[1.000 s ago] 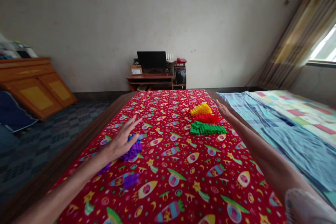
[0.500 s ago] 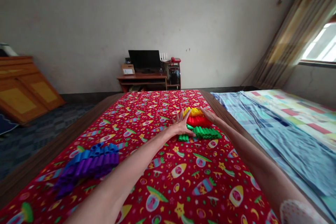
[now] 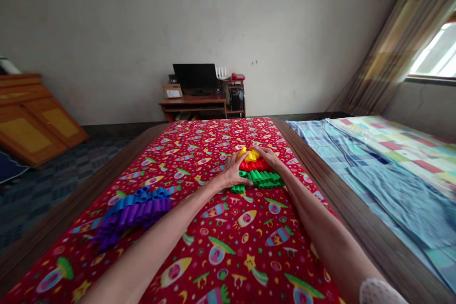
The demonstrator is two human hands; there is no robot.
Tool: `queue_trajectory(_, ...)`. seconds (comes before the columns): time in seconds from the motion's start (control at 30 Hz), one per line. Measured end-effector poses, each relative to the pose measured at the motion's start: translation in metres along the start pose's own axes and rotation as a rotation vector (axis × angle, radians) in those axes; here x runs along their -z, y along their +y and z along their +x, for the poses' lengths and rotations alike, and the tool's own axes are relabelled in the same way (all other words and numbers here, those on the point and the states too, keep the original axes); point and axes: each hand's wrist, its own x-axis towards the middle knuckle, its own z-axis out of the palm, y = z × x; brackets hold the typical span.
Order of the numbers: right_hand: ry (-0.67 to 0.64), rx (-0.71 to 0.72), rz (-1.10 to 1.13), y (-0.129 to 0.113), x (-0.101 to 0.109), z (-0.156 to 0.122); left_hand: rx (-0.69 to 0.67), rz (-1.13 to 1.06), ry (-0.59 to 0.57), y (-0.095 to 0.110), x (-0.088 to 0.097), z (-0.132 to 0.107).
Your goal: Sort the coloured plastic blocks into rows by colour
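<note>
Left hand (image 3: 231,174) spread, left of red tubes (image 3: 253,166); right hand (image 3: 272,157) right, grip unclear. Yellow tubes (image 3: 252,155) beyond, green tubes (image 3: 265,179) nearer: colours look grouped, green unevenly aligned.

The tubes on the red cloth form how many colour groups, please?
5: yellow tubes, red tubes and green tubes by the left hand and right hand; blue tubes and purple tubes farther left. Some may be hidden.

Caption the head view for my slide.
Left hand and right hand flank yellow, red and green tubes on patterned cloth; blue and purple tubes lie at left.
</note>
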Motion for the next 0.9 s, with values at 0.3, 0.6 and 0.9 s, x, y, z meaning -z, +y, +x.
queue_trajectory(0.3,-0.252,-0.045,0.218,-0.071,-0.127,-0.008,0.134,0.217,-0.015,-0.017,0.09,-0.117)
queue_trajectory(0.6,-0.262,-0.082,0.234,-0.146,-0.239,-0.026,0.236,0.416,0.075,-0.017,0.153,-0.22)
queue_trajectory(0.9,-0.551,0.132,0.278,-0.176,-0.232,-0.03,0.528,0.463,0.375,-0.024,0.182,-0.289)
